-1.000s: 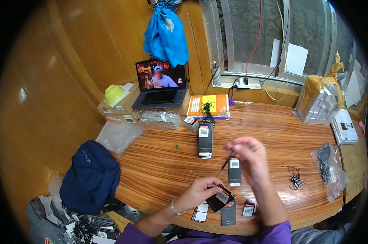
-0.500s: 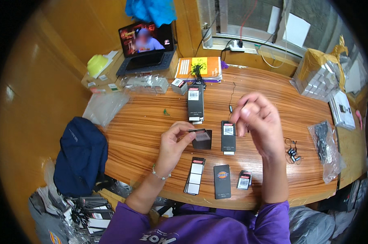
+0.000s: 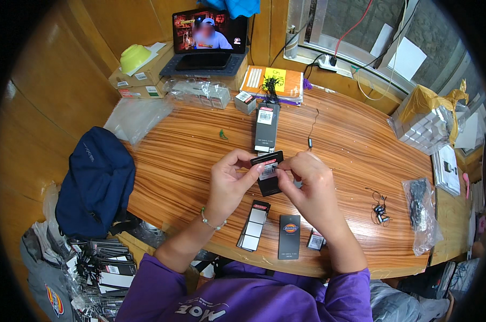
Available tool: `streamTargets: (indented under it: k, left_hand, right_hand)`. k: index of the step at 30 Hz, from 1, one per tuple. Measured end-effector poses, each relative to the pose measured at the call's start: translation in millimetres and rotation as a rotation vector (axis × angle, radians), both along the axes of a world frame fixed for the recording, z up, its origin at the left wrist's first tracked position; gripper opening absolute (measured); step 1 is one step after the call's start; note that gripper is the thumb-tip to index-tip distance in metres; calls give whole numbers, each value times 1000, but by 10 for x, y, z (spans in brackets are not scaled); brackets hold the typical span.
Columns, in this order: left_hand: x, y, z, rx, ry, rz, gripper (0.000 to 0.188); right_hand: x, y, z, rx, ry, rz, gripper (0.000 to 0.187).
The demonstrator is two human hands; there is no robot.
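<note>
Above the middle of the table my left hand point(image 3: 233, 180) pinches a dark hang tag point(image 3: 268, 182) by its left side. A smaller card point(image 3: 267, 169) with a red top strip and a white barcode label lies over its front. My right hand point(image 3: 311, 180) has thumb and fingers closed at the right edge of these tags. Whether a thin string is also in its fingers is hidden. Just beyond stands a stack of dark tags point(image 3: 265, 126). Nearer me lie a stack of tags with white panels point(image 3: 253, 228), a single dark tag point(image 3: 289, 239) and small barcode cards point(image 3: 315, 240), partly covered by my right forearm.
One black string point(image 3: 310, 140) lies beyond my right hand; several more are bunched point(image 3: 381, 212) to the right. A plastic bag point(image 3: 422, 209) and a wrapped bundle of boxes point(image 3: 425, 115) sit at the right. A laptop point(image 3: 205, 45) stands at back left, a blue pouch point(image 3: 95, 182) at left.
My right hand has come down and left from its raised position to meet the tags in my left hand. The tags have turned more upright, and the view has shifted slightly.
</note>
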State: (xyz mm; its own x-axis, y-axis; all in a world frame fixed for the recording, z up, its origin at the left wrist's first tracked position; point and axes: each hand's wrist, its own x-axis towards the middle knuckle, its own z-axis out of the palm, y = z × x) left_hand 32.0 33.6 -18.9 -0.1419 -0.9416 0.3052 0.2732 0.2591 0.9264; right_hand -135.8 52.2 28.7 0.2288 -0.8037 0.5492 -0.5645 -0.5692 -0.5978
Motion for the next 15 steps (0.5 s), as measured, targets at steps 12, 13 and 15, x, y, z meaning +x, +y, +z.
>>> streamTargets:
  k: [12, 13, 15]
  left_hand:
    - [-63, 59, 68, 63, -19, -27, 9]
    - [-70, 61, 61, 52, -36, -12, 8]
    - [-81, 64, 36, 31, -71, 18, 7]
  right_hand:
    - [62, -46, -102, -117, 4, -35, 9]
    - [58, -48, -108, -123, 8, -34, 9]
    - [47, -51, -131, -120, 33, -30, 9]
